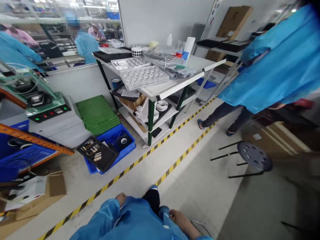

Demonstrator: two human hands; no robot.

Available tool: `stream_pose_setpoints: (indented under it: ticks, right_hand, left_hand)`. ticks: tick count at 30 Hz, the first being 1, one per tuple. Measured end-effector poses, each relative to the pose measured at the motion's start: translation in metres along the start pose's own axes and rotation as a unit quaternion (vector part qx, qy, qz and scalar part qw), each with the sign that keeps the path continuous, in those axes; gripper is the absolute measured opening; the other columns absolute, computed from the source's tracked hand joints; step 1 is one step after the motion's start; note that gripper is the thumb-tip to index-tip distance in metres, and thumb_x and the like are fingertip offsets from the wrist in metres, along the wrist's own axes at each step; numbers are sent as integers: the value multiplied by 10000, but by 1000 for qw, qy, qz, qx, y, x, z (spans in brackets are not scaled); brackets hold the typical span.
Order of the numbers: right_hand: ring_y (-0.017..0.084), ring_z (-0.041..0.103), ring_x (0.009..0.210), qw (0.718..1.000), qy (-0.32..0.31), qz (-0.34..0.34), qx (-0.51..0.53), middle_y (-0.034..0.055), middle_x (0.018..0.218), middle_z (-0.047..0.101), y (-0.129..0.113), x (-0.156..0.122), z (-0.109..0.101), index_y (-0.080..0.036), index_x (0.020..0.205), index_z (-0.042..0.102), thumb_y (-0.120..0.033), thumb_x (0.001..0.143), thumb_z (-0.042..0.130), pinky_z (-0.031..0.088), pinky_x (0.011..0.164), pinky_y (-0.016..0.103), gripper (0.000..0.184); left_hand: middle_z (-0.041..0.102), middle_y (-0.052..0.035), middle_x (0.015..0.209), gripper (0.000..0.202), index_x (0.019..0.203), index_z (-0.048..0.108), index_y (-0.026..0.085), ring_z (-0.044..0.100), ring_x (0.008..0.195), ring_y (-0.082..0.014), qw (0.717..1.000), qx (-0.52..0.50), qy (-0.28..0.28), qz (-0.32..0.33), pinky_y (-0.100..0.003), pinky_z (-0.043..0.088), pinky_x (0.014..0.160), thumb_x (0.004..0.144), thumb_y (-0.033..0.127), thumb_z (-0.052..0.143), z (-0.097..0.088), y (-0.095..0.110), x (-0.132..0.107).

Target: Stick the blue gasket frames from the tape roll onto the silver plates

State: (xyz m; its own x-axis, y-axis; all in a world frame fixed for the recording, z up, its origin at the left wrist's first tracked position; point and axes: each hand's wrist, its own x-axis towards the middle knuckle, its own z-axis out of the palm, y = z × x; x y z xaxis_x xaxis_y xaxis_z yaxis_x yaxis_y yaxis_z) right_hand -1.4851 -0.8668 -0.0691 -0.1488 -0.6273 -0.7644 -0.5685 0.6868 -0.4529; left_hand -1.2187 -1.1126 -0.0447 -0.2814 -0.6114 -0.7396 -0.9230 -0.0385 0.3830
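My left hand [121, 199] is beside the front of my blue smock [140, 218], low in the view. Its fingers are mostly hidden, and I cannot tell whether they are closed. My right hand [178, 218] hangs at the other side of the smock with its fingers curled in, and I see no object in it. One of my shoes [154, 188] shows ahead on the floor, near a yellow and black tape line [172, 166]. Neither hand touches a table or a bin.
Ahead stands a white workbench [172, 88] bearing metal-coloured trays [143, 76]. Left of it are a blue bin [130, 146], a black tray [97, 153] and stacked green sheets [97, 113]. At right are a person in a blue smock [277, 63] and a round stool [253, 155].
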Motion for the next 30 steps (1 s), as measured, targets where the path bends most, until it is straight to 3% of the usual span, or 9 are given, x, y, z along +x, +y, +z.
stream_pose_setpoints:
  ticks: [4, 8, 12, 16, 19, 22, 26, 30]
  right_hand:
    - [238, 688, 1070, 999, -22, 4, -37, 119, 1119, 744, 46, 38, -114, -166, 1172, 692, -273, 907, 487, 473, 924, 316, 351]
    - [221, 670, 1068, 991, -59, -32, -117, 110, 1109, 727, 81, 98, -244, -131, 1154, 670, -280, 943, 530, 480, 959, 378, 294]
    - [202, 653, 1076, 962, -103, -93, -234, 65, 1108, 703, 97, 177, -367, -182, 1113, 665, -369, 958, 589, 490, 991, 422, 254]
    - [221, 632, 1113, 929, -109, -145, -324, 80, 1160, 673, 91, 260, -453, -153, 1161, 639, -377, 962, 588, 478, 1020, 481, 304]
    - [223, 624, 1115, 904, -105, -175, -376, 83, 1194, 652, 78, 328, -488, -159, 1187, 625, -375, 957, 598, 496, 1002, 480, 317]
    - [228, 619, 1114, 876, -94, -197, -431, 88, 1234, 627, 59, 408, -504, -164, 1222, 605, -362, 946, 617, 520, 970, 469, 340]
    - [228, 618, 1106, 847, -34, -220, -484, 95, 1269, 604, 30, 532, -509, -171, 1248, 588, -366, 946, 615, 540, 939, 455, 360]
    - [223, 624, 1094, 830, 50, -264, -489, 96, 1258, 612, 3, 659, -496, -169, 1245, 591, -381, 954, 601, 539, 939, 453, 360]
  left_hand:
    - [632, -91, 1199, 344, 1201, 606, 148, 634, 1059, -218, 997, -10, -49, -50, -424, 557, 901, 938, 370, 602, 16, 120, 57]
    - [629, -97, 1204, 353, 1214, 597, 146, 636, 1044, -210, 993, -80, -42, -77, -425, 561, 892, 944, 373, 593, 28, 219, 105]
    - [619, -100, 1226, 366, 1233, 589, 151, 631, 1058, -216, 979, -166, 2, -117, -430, 559, 899, 943, 375, 592, 38, 292, 145]
    - [631, -96, 1202, 350, 1212, 599, 146, 636, 1047, -211, 963, -225, 35, -142, -425, 559, 896, 947, 374, 586, 51, 349, 185]
    - [632, -95, 1202, 341, 1204, 604, 147, 636, 1046, -209, 954, -260, 52, -142, -423, 559, 897, 947, 371, 588, 62, 382, 225]
    - [622, -100, 1227, 351, 1218, 599, 151, 627, 1076, -219, 940, -300, 87, -138, -439, 551, 919, 944, 370, 592, 76, 404, 277]
    - [623, -99, 1229, 347, 1216, 601, 157, 625, 1080, -218, 914, -359, 143, -120, -439, 547, 925, 946, 373, 588, 97, 416, 364]
    - [629, -97, 1225, 345, 1205, 607, 152, 620, 1099, -221, 889, -398, 210, -82, -460, 526, 958, 948, 380, 583, 128, 413, 455]
